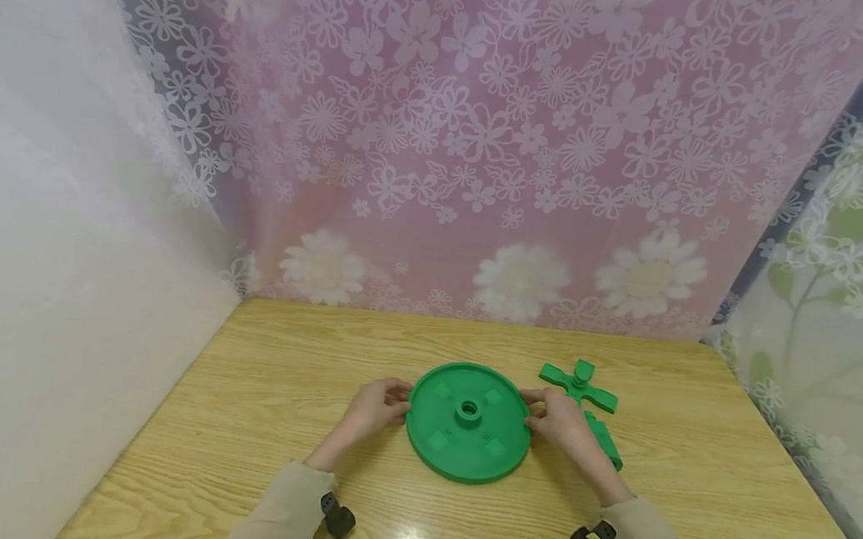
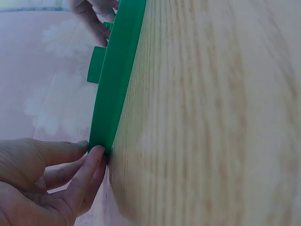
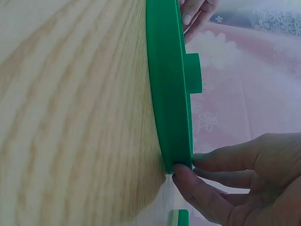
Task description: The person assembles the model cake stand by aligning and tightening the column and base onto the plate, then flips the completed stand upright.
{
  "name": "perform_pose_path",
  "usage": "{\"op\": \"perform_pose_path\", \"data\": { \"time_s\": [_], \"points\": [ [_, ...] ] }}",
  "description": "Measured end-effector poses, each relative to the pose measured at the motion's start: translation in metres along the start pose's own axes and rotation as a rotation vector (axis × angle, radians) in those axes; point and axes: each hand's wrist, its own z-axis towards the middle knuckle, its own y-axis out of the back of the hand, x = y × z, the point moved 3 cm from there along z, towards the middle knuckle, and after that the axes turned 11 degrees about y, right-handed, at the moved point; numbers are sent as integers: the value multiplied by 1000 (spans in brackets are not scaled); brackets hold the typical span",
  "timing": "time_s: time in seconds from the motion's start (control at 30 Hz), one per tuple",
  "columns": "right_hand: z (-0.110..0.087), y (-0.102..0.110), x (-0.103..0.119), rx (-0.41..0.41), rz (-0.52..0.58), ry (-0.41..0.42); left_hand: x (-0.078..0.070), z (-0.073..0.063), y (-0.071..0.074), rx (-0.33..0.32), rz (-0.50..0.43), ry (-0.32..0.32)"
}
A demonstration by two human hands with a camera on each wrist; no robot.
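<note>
A round green disc (image 1: 466, 454) with a raised rim lies flat, low over the tabletop, with a hollow round hub (image 1: 468, 423) standing up at its middle. Several lighter square patches surround the hub. My left hand (image 1: 377, 406) pinches the disc's left edge, thumb on one face of the rim and fingers on the other. On the opposite side my right hand (image 1: 560, 416) pinches the rim the same way. Both wrist views show the disc (image 2: 109, 94) edge-on, fingertips (image 3: 186, 175) right at its rim.
Behind my right hand lies a green cross-shaped piece (image 1: 578, 387) with flat arms. A longer green piece (image 1: 605, 444) sits beside my right wrist, partly hidden by it. The wooden table (image 1: 306, 344) ends at a pink flowered curtain (image 1: 438, 178), with pale sheets at both sides.
</note>
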Motion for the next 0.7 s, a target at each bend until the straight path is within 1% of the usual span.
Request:
{"op": "perform_pose_path", "data": {
  "time_s": [0.1,0.27,0.33,0.4,0.47,0.57,0.7],
  "points": [
    [0,1,0,2,-4,0,-1,0,-1,-9,21,-16],
    [-1,1,0,1,-12,5,-7,-2,0,-78,138,-58],
    [-2,1,0,-3,-8,4,-12,-4,1,-111,193,-94],
    [-3,1,-1,-11,-5,0,-18,-7,1,-126,241,-137],
    [-4,1,-1,-18,-1,-5,-23,-9,0,-127,293,-181],
    [-5,1,-1,-25,-10,-5,-28,-13,-2,-122,398,-254],
    [-6,1,-2,-28,-10,-3,-29,-17,-7,-73,531,-281]
  ]
}}
